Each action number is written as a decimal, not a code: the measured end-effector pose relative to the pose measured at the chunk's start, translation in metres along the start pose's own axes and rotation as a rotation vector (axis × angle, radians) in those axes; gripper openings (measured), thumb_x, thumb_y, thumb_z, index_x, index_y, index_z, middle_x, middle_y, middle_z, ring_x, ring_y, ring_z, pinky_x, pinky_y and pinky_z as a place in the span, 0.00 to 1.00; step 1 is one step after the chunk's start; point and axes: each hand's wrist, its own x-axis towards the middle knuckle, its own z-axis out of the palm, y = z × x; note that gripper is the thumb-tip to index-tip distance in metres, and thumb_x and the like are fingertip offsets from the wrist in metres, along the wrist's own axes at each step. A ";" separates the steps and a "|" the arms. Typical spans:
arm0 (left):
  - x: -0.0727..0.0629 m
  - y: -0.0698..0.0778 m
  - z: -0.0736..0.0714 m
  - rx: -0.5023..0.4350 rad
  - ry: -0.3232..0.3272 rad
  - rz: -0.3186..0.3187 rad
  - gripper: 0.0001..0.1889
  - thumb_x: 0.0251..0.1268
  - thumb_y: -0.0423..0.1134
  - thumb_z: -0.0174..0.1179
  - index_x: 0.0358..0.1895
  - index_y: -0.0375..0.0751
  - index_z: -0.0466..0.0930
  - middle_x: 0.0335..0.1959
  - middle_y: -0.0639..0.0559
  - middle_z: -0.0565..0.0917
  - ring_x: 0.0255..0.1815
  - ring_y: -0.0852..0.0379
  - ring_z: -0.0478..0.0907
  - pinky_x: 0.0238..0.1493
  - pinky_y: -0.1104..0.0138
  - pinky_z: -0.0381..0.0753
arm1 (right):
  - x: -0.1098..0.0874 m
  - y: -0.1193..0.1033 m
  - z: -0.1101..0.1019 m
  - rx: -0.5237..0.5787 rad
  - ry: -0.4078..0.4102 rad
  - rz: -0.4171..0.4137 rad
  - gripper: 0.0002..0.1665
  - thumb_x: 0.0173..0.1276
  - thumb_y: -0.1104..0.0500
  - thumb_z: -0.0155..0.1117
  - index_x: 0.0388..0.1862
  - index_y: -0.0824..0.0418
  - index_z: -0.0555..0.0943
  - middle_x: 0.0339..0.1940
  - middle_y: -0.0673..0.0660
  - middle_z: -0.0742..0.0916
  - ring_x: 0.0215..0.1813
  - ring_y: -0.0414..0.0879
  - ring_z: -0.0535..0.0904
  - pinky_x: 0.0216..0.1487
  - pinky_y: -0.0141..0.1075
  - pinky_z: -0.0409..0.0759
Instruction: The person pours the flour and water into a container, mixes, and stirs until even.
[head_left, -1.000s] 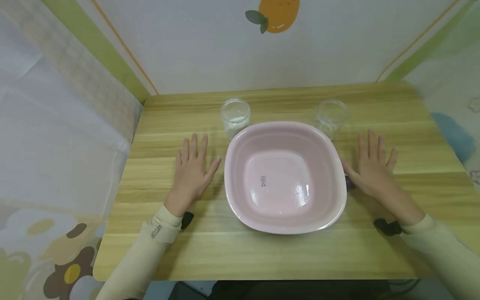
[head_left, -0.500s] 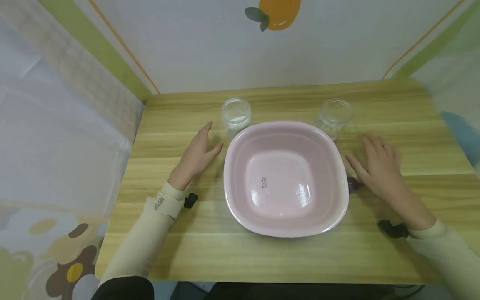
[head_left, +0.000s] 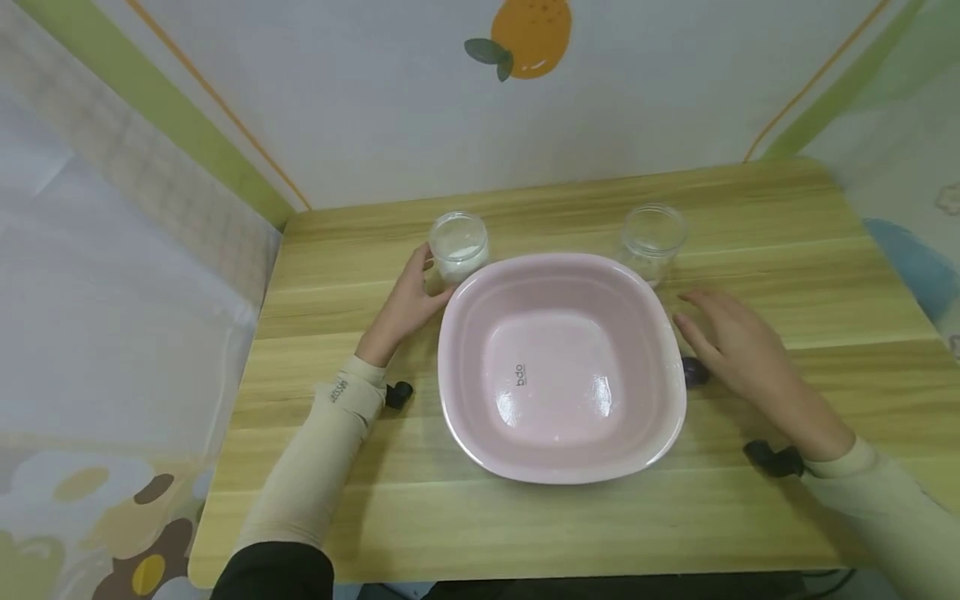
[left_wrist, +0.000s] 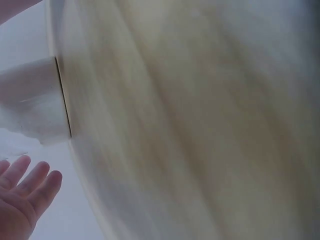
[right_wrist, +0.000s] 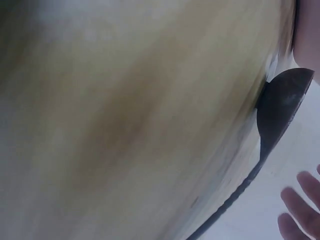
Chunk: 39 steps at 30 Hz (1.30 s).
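My left hand (head_left: 408, 304) reaches to a clear jar (head_left: 453, 260) of white stuff behind the pink basin (head_left: 558, 458). Its fingertips are right at the jar's left side, the thumb close to the basin's rim. In the left wrist view, the fingers (left_wrist: 44, 192) are spread beside the jar (left_wrist: 35, 102), not wrapped round it. My right hand (head_left: 738, 350) hovers to the right of the basin, fingers loosely bent, holding nothing. Below it lies a dark spoon (head_left: 695, 372), mostly hidden in the head view; the right wrist view shows its bowl (right_wrist: 284, 100) and long thin handle.
A second clear jar (head_left: 654, 242), which looks empty, stands behind the basin's right corner. The wooden table (head_left: 360, 533) meets a white backdrop (head_left: 375, 108) at its far edge. Printed cloth (head_left: 112, 350) hangs at the left.
My left hand has moved forward and right, from flat on the table to the side of the white-filled jar. The right hand has lifted from flat and its fingers have bent toward the basin.
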 end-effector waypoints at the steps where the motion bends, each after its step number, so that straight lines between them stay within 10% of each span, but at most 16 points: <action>1: 0.001 0.000 0.001 -0.007 0.007 0.000 0.46 0.70 0.44 0.69 0.83 0.39 0.50 0.83 0.40 0.60 0.81 0.35 0.60 0.81 0.40 0.63 | 0.000 0.000 0.000 0.028 -0.018 0.013 0.33 0.86 0.45 0.46 0.72 0.70 0.71 0.71 0.74 0.76 0.71 0.75 0.71 0.67 0.74 0.70; 7: 0.012 0.005 0.004 -0.050 0.047 0.014 0.48 0.68 0.46 0.71 0.83 0.40 0.50 0.81 0.42 0.62 0.80 0.36 0.63 0.79 0.39 0.66 | 0.003 -0.002 -0.002 0.293 -0.091 0.072 0.29 0.87 0.47 0.43 0.72 0.65 0.74 0.65 0.69 0.83 0.63 0.68 0.81 0.63 0.70 0.78; 15: 0.027 0.011 0.006 -0.137 0.089 0.000 0.51 0.64 0.43 0.74 0.83 0.42 0.48 0.78 0.40 0.64 0.78 0.35 0.64 0.77 0.42 0.72 | 0.007 -0.006 -0.001 0.528 -0.170 0.105 0.31 0.88 0.47 0.41 0.70 0.69 0.76 0.57 0.69 0.86 0.46 0.29 0.84 0.46 0.27 0.88; 24: 0.026 0.012 0.006 -0.114 0.136 0.023 0.51 0.62 0.42 0.75 0.82 0.38 0.51 0.78 0.40 0.66 0.78 0.38 0.65 0.80 0.43 0.67 | 0.006 -0.013 -0.008 0.593 -0.161 0.104 0.27 0.87 0.49 0.46 0.64 0.68 0.80 0.44 0.36 0.88 0.44 0.34 0.87 0.42 0.32 0.91; 39: 0.027 0.020 0.006 -0.129 0.129 -0.001 0.53 0.59 0.44 0.77 0.81 0.41 0.51 0.77 0.42 0.66 0.79 0.41 0.64 0.80 0.44 0.67 | 0.001 -0.014 -0.016 0.745 -0.235 0.181 0.19 0.85 0.51 0.52 0.54 0.66 0.80 0.25 0.49 0.85 0.26 0.43 0.81 0.30 0.34 0.87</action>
